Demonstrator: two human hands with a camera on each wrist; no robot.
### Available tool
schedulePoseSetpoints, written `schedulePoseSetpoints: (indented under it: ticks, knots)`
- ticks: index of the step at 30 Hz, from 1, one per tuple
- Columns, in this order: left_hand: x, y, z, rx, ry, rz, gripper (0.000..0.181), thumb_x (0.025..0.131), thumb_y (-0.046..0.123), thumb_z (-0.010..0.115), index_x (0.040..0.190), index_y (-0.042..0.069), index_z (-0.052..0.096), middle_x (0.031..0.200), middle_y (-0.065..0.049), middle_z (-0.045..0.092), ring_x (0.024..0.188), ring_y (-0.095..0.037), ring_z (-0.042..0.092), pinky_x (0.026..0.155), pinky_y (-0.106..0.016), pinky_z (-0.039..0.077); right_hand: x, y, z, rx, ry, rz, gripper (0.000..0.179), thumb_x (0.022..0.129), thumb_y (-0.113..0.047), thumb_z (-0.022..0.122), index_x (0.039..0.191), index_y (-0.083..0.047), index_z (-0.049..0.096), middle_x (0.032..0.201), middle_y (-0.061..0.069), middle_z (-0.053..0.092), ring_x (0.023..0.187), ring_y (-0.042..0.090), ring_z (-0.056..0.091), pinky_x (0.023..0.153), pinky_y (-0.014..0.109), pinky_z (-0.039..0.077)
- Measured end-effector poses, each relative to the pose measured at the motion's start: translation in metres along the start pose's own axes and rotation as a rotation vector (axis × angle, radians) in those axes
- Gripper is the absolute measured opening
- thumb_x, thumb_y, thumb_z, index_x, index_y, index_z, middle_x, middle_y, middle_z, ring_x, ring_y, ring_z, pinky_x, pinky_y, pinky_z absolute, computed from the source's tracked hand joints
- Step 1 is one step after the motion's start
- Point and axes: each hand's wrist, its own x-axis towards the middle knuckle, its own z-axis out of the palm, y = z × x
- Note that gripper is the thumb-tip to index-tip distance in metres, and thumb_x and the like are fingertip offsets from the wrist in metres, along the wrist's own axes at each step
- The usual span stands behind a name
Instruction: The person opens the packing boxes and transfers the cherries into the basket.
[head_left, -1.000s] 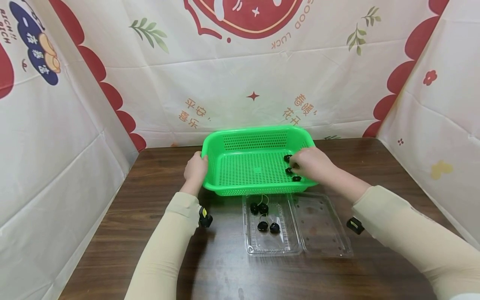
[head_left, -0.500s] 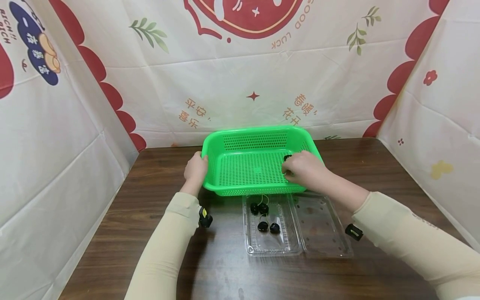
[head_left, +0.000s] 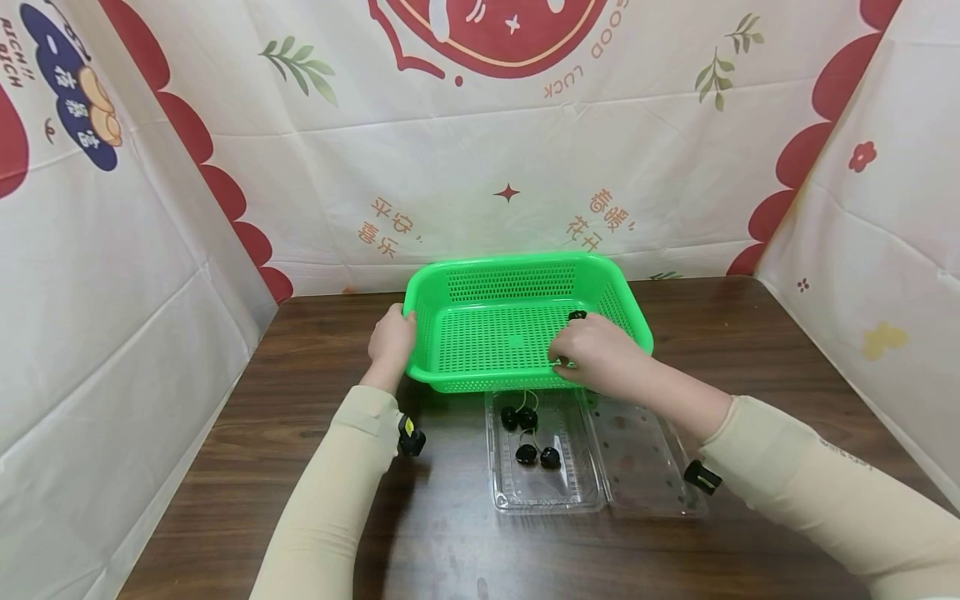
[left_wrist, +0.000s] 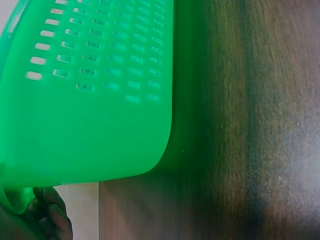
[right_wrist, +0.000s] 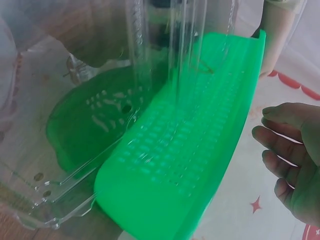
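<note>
My left hand (head_left: 393, 333) grips the left rim of a green plastic basket (head_left: 517, 380); its curled fingers (left_wrist: 59, 220) show under the rim in the left wrist view. Over the basket's near right part is my right hand (head_left: 600, 357), palm down in the head view. Its fingers are loosely bent and apart in the right wrist view, with nothing between them. One dark cherry (head_left: 577, 316) lies in the basket just beyond this hand, which hides the part of the basket floor beneath it.
In front of the basket lies a clear plastic clamshell box (head_left: 551, 498), its lid (head_left: 645, 467) folded open to the right. Several dark cherries (head_left: 527, 454) with stems are in its left half. Behind the wooden table (head_left: 315, 350) hangs a printed white cloth (head_left: 465, 158).
My right hand has moved left and nearer across the basket, away from the dark cherries by its right wall, and now covers the nearer ones. My left hand stays on the rim.
</note>
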Motion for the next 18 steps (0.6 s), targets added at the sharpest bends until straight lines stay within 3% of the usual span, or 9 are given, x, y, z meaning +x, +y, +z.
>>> schedulePoseSetpoints:
  ticks: [10,18]
  knots:
    - [0.0,0.0,0.0,-0.007,0.002,-0.007,0.041,0.105,0.034,0.041,0.139,0.012,0.048,0.12,-0.013,0.062,0.096,-0.033,0.061,0.075,-0.048,0.047,0.001,-0.016,0.005,-0.005,-0.001,-0.048,0.012,0.075,-0.006,0.078,0.074,-0.016,0.071,0.071,-0.007,0.065,0.065,0.012,0.057,0.058,0.029,0.034]
    - [0.0,0.0,0.0,-0.005,0.001,-0.008,0.042,0.105,0.035,0.041,0.14,0.013,0.047,0.122,-0.013,0.062,0.098,-0.033,0.061,0.077,-0.049,0.047,0.002,-0.023,0.015,-0.002,-0.036,-0.064,0.009,0.074,-0.007,0.078,0.076,-0.015,0.073,0.073,-0.006,0.067,0.07,0.014,0.06,0.065,0.032,0.045]
